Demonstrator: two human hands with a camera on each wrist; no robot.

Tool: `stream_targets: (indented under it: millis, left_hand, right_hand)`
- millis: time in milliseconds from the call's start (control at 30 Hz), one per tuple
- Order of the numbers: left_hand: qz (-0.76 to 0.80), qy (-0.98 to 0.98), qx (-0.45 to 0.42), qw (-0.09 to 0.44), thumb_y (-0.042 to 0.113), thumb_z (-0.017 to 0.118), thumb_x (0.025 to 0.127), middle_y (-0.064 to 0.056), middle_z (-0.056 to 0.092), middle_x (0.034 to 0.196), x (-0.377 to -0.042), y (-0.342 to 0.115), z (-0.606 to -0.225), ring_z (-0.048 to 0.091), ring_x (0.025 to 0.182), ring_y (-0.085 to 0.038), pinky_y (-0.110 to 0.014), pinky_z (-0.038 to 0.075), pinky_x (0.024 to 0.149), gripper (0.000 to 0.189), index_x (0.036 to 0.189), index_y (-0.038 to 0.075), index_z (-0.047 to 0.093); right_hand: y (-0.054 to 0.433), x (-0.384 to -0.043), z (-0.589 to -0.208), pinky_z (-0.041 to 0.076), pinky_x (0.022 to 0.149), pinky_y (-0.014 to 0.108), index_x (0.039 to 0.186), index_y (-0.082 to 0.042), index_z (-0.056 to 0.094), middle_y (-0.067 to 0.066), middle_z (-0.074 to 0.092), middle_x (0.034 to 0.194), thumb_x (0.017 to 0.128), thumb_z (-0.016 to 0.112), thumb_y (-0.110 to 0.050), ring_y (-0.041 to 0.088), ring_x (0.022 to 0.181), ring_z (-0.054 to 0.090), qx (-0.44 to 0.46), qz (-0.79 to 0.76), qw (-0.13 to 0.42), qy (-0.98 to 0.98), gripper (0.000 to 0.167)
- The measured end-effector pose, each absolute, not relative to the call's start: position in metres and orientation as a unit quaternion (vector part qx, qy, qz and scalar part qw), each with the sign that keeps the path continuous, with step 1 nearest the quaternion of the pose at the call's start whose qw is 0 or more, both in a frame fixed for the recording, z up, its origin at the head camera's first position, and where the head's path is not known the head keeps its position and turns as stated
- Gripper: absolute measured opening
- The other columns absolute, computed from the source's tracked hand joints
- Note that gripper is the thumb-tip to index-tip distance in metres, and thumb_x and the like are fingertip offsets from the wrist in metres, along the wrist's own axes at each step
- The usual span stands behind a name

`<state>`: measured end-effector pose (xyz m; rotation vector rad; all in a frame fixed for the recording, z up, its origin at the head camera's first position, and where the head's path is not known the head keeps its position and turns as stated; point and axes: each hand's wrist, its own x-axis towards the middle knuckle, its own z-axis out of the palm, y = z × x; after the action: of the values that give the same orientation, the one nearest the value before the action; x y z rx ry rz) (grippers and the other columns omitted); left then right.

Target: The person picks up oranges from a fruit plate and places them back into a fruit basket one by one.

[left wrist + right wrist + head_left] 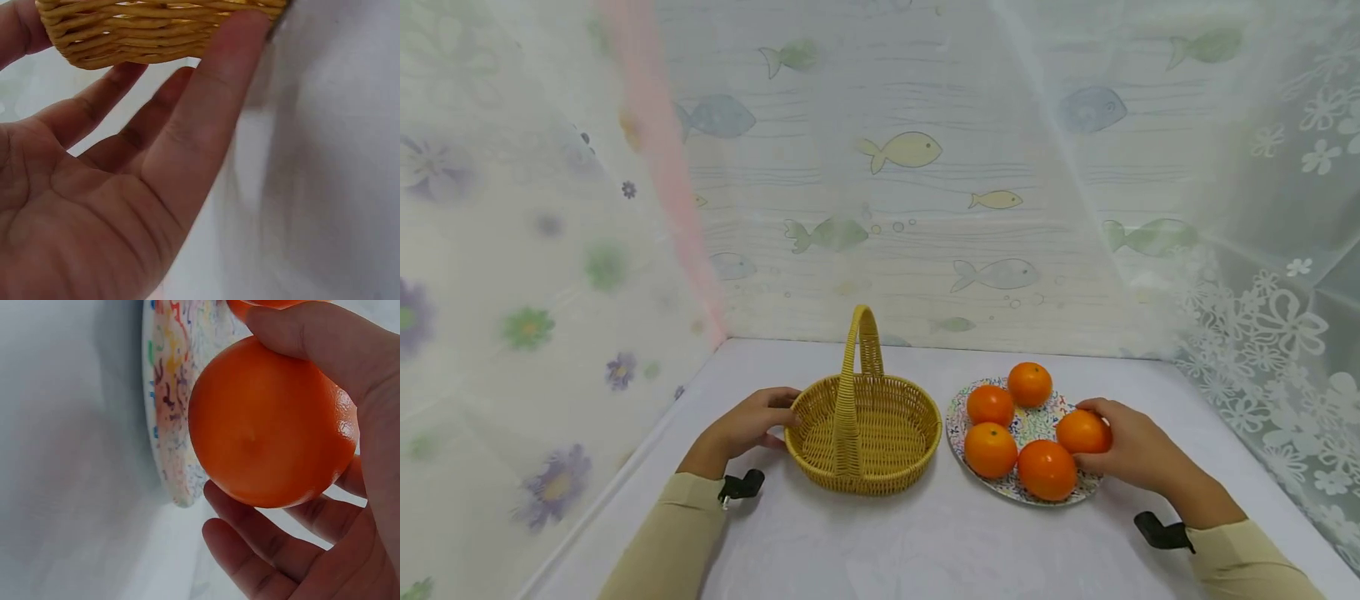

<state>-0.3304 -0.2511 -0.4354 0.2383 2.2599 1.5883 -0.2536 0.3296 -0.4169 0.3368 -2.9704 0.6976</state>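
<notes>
A yellow wicker basket with a tall arched handle stands on the table, its inside bare. My left hand grips the basket's left rim; in the left wrist view the thumb lies against the woven wall. To the right, a round plate with a colourful speckled pattern carries several oranges. My right hand holds the orange at the plate's right side, thumb on one side and fingers on the other. Part of that orange is hidden by the hand in the head view.
A white cloth covers the table. A fish-patterned curtain hangs behind it, with a flowered sheet on the left and a lacy translucent one on the right. Dark wrist devices sit at both sleeves.
</notes>
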Motion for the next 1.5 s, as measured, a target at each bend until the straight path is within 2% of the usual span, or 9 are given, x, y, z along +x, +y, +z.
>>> stream_targets:
  millis: [333,600,900,1200,1367,1500]
  left_hand:
    - [0.593,0.774,0.067,0.212,0.014,0.068,0.096,-0.02,0.05,0.151,-0.336,-0.256,-0.436,0.065,0.118,-0.029,-0.053,0.061,0.088,0.06,0.151,0.004,0.047]
    - [0.611,0.753,0.068,0.235,0.016,0.069,0.097,-0.024,0.046,0.154,-0.335,-0.259,-0.436,0.063,0.121,-0.029,-0.055,0.06,0.091,0.066,0.154,0.002,0.041]
    - [0.623,0.747,0.051,0.227,0.02,0.074,0.095,-0.021,0.048,0.154,-0.337,-0.257,-0.444,0.059,0.129,-0.031,-0.056,0.06,0.091,0.067,0.153,0.006,0.045]
    - [0.626,0.745,0.045,0.225,0.021,0.076,0.093,-0.021,0.049,0.154,-0.336,-0.257,-0.445,0.056,0.134,-0.033,-0.057,0.06,0.09,0.07,0.154,0.007,0.045]
    - [0.624,0.746,0.049,0.229,0.02,0.075,0.094,-0.023,0.046,0.156,-0.336,-0.257,-0.441,0.057,0.132,-0.033,-0.057,0.06,0.09,0.07,0.155,0.006,0.042]
    - [0.625,0.745,0.05,0.228,0.019,0.075,0.095,-0.023,0.046,0.155,-0.336,-0.258,-0.441,0.06,0.128,-0.032,-0.057,0.06,0.09,0.069,0.154,0.006,0.043]
  right_hand:
    - [0.326,-0.254,-0.404,0.061,0.086,0.055,0.14,-0.003,0.055,0.022,0.062,0.133,0.077,0.091,-0.046,0.034,0.107,0.063,0.127,0.238,0.076,-0.96,0.084]
    - [0.322,-0.255,-0.396,0.061,0.085,0.053,0.143,-0.005,0.053,0.021,0.061,0.134,0.078,0.09,-0.047,0.032,0.106,0.063,0.129,0.242,0.088,-0.957,0.085]
    - [0.313,-0.256,-0.39,0.055,0.073,0.028,0.143,-0.008,0.054,0.015,0.062,0.132,0.076,0.089,-0.055,0.025,0.099,0.058,0.135,0.247,0.106,-0.954,0.089]
    - [0.295,-0.261,-0.385,0.055,0.07,0.025,0.143,-0.011,0.055,0.011,0.063,0.13,0.075,0.089,-0.056,0.023,0.097,0.057,0.146,0.259,0.118,-0.947,0.088]
    - [0.283,-0.265,-0.38,0.059,0.077,0.029,0.14,-0.011,0.057,0.009,0.063,0.13,0.075,0.091,-0.051,0.023,0.1,0.06,0.159,0.267,0.134,-0.941,0.083]
    - [0.271,-0.268,-0.377,0.058,0.08,0.024,0.138,-0.012,0.058,0.007,0.063,0.13,0.075,0.094,-0.039,0.023,0.104,0.062,0.182,0.28,0.144,-0.932,0.078]
